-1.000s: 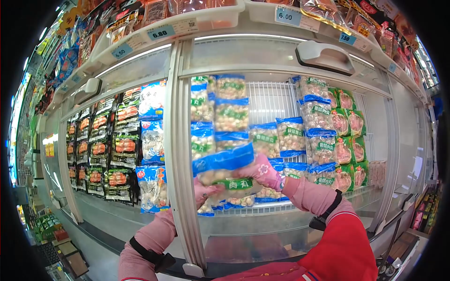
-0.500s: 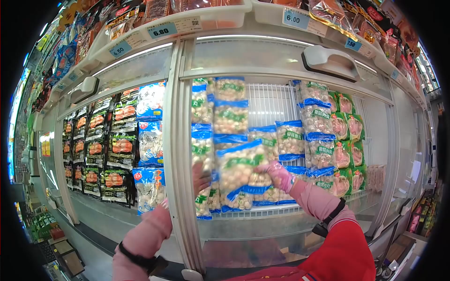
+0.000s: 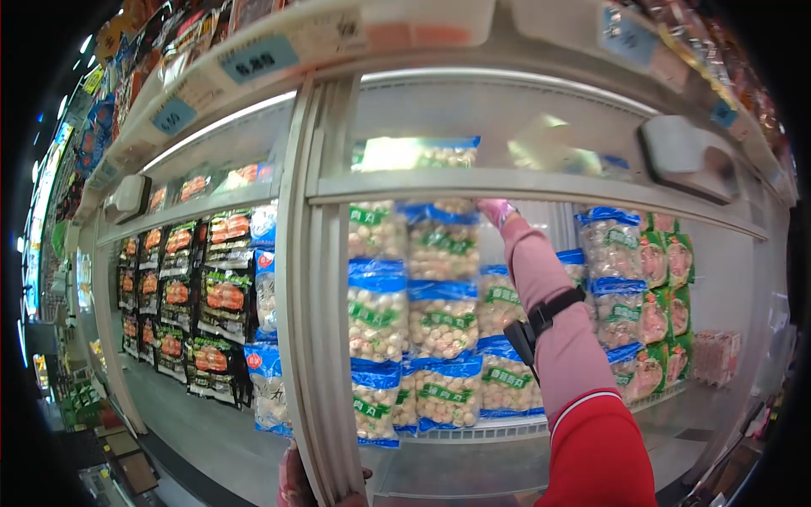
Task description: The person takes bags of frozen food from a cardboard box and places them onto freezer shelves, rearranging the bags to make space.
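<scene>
My right hand (image 3: 497, 210) reaches far into the freezer, closed at the right edge of a bag of meatballs (image 3: 456, 158) at the back of the upper row. The freezer frame and glare on the glass partly hide its fingers and the bag. Below it, bags of pale meatballs with blue bands and green lettering (image 3: 443, 325) stand in stacked rows. Low at the front, my left hand (image 3: 293, 480) wraps round the upright metal door frame (image 3: 317, 338), with fingertips showing on its right side. Most of that hand is hidden or cut off by the view's bottom edge.
Black packs with orange pictures (image 3: 224, 296) fill the left compartment, beside blue-and-white bags (image 3: 269, 384). Green packs (image 3: 652, 258) stand at the right. A horizontal frame bar (image 3: 541, 188) and a handle (image 3: 688, 160) cross above the opening. Overhead runs a shelf with price labels (image 3: 259, 59).
My right hand has moved up and deeper into the freezer with the bag of meatballs. My left hand has dropped from beside the bags to the lower door frame. The view has shifted closer.
</scene>
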